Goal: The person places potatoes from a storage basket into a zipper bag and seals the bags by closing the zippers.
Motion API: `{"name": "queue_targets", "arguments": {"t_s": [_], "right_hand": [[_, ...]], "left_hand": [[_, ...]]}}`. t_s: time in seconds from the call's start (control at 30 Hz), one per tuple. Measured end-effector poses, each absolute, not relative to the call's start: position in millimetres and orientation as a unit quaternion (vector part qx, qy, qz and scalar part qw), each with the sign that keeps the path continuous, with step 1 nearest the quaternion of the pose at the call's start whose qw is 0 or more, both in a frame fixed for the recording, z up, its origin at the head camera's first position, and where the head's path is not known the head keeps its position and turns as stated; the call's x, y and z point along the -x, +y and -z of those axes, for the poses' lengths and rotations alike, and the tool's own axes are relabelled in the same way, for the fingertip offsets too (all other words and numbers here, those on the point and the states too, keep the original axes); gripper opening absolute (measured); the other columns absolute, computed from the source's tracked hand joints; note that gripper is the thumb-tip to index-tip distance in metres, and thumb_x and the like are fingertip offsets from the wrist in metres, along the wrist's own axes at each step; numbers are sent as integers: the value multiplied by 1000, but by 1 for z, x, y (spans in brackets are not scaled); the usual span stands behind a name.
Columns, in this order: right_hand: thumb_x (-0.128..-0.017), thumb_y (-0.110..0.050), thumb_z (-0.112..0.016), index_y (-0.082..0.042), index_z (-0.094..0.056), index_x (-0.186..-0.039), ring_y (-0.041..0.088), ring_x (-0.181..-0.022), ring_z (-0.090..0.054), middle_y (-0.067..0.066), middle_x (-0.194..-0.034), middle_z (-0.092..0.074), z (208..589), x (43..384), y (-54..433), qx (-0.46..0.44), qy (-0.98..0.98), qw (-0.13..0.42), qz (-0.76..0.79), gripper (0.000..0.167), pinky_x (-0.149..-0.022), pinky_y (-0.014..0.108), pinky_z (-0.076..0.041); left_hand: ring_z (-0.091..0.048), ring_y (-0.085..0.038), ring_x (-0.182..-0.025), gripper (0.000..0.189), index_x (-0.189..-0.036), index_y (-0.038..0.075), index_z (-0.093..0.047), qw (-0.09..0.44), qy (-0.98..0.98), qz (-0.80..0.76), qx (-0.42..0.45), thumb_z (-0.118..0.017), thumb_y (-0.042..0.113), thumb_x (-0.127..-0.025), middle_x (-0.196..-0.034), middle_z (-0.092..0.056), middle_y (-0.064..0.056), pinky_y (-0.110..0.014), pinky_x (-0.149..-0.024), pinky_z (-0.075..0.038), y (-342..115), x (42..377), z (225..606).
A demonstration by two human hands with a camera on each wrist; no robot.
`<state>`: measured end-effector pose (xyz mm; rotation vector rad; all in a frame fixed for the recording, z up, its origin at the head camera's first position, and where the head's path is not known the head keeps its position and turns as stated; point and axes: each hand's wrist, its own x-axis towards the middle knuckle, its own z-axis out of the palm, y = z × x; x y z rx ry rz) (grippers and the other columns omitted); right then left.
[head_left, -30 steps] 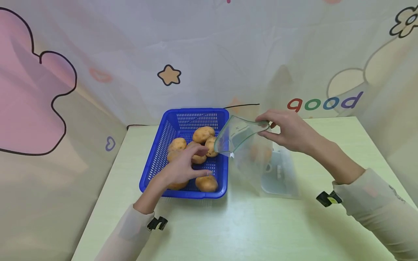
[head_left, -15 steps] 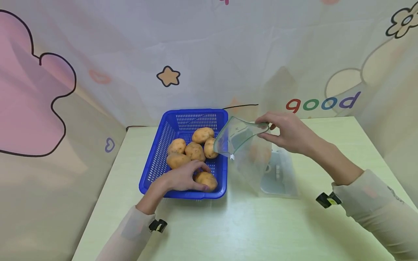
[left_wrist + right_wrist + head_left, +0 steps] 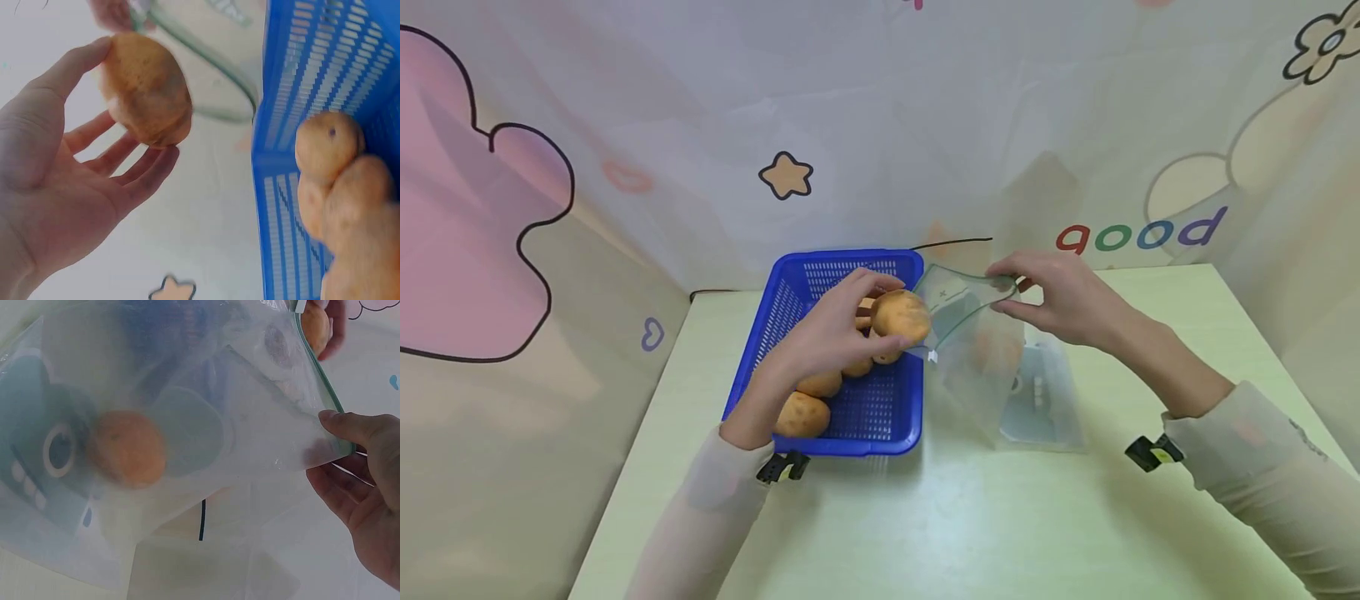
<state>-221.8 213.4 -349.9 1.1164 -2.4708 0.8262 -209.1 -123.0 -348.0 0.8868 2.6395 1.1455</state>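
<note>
My left hand grips a potato between thumb and fingers, at the open mouth of a translucent zip bag. In the left wrist view the potato sits at the fingertips, with the bag's green rim behind it. My right hand pinches the far corner of that rim and holds the mouth apart. Through the cloudy plastic in the right wrist view shows another potato inside the bag. Below my left hand stands a blue basket with several potatoes, partly hidden by the hand and forearm.
The basket and bag rest on a pale green table. A printed cloth hangs behind and at the sides. A dark cord runs along the table's back edge.
My left hand has reached down to the potato at the basket's front right, taken hold of it and lifted it up to the bag's mouth. My right hand has stayed in place.
</note>
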Motion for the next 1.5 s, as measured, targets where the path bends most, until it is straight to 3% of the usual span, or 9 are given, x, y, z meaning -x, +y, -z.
{"name": "queue_targets", "arguments": {"t_s": [0.23,0.67,0.87,1.13,1.5], "right_hand": [[-80,3,-91,-2,-75,-117,19,-89,-73,6,-103,-77,353,224,210,-389,-859,150,-297,41,-77,37,-64],[-79,5,-90,-3,-75,-117,18,-90,-73,6,-103,-78,355,226,211,-386,-853,150,-317,42,-79,36,-63],[-80,4,-90,-3,-75,-118,17,-91,-73,6,-104,-78,356,227,213,-381,-851,147,-331,41,-80,35,-63],[-81,2,-91,-5,-76,-118,15,-92,-72,3,-105,-77,357,226,218,-370,-855,150,-330,41,-80,34,-63],[-81,3,-90,-5,-75,-118,17,-91,-73,5,-105,-78,360,226,219,-377,-852,153,-331,41,-79,34,-63]], "left_hand": [[-56,-19,-127,68,-148,8,-54,52,859,-399,-316,-83,35,-94,-143,-56,-4,-40,-110,-51,-100,222,359],[-52,-23,-139,76,-156,15,-48,17,841,-459,-287,-85,34,-92,-149,-56,-7,-46,-113,-49,-97,221,375],[-47,-22,-145,78,-160,19,-43,44,846,-465,-256,-82,33,-95,-157,-50,-6,-48,-117,-45,-117,217,389],[-44,-32,-145,76,-160,10,-42,46,887,-403,-220,-80,21,-95,-157,-44,-13,-52,-119,-41,-132,225,418],[-41,-39,-148,87,-160,3,-42,61,937,-293,-177,-88,28,-90,-162,-36,-20,-52,-120,-40,-116,238,440]]}}
